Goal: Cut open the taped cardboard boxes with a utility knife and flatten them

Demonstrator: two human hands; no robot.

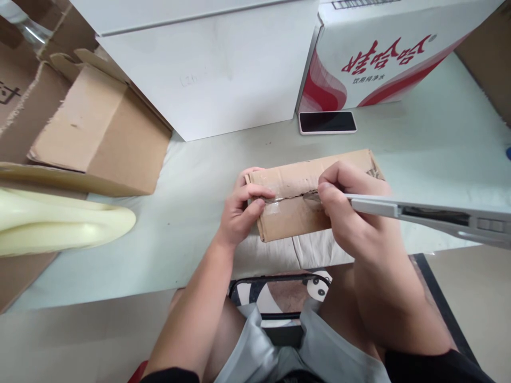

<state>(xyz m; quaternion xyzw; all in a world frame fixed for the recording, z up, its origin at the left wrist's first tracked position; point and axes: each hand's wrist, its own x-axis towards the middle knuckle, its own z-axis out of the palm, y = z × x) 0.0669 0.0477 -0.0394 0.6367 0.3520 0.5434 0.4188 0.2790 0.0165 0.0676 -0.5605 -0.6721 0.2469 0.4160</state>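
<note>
A small brown cardboard box (295,178) lies in front of me on the table, with clear tape across its top seam. My left hand (243,205) grips the box's left end, fingers and thumb bent over the edge and the tape. In my right hand (355,199) is a grey utility knife (375,206), its handle pointing off to the right. The blade tip meets the seam near the middle of the top, where the edge looks ragged. My right hand covers part of the box's right side.
A phone (327,122) lies behind the box, before a white carton with red lettering (367,69). A large white box (215,74) stands at the back. Open cardboard boxes (115,127) and a pale yellow rounded object (67,223) occupy the left side.
</note>
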